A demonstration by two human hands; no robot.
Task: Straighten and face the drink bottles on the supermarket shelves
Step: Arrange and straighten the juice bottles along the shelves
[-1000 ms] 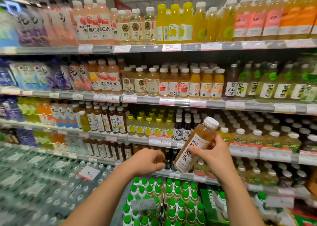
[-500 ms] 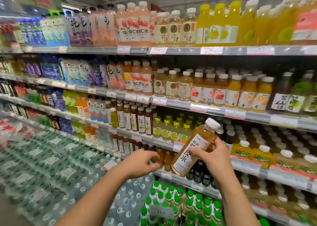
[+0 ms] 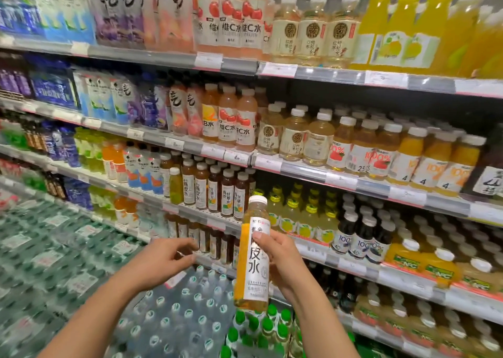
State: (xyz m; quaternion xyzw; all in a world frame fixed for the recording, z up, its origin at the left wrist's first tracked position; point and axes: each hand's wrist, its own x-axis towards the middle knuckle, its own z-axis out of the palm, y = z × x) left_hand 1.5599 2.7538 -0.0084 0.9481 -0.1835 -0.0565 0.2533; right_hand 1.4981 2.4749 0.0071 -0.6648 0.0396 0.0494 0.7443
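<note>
Between the two hands, in front of the shelves, an amber bottle [image 3: 253, 251] stands upright in the air, held by the right hand [image 3: 280, 259]. It sits at the left edge of that hand, with the thumb across the front of its label and the fingers wrapped round behind; its cap rises above the hand and its base hangs below the palm.

That bottle is clear plastic filled with orange-amber drink, topped by a white screw cap. A tall white label with large dark characters faces the camera, and a little yellowish liquid shows beneath the label.

Right grip: closed round the middle of the amber bottle. Left grip: the left hand [image 3: 160, 259] holds nothing, its fingers loosely curled and spread, the fingertips near the bottle but apart from it.

Behind the bottle, a row of dark tea bottles [image 3: 215, 191] with white caps stands on the third shelf [image 3: 190, 208]. Below the hands lie shrink-wrapped packs of water [image 3: 174, 314] and a cluster of green-capped bottles [image 3: 261, 327].
</note>
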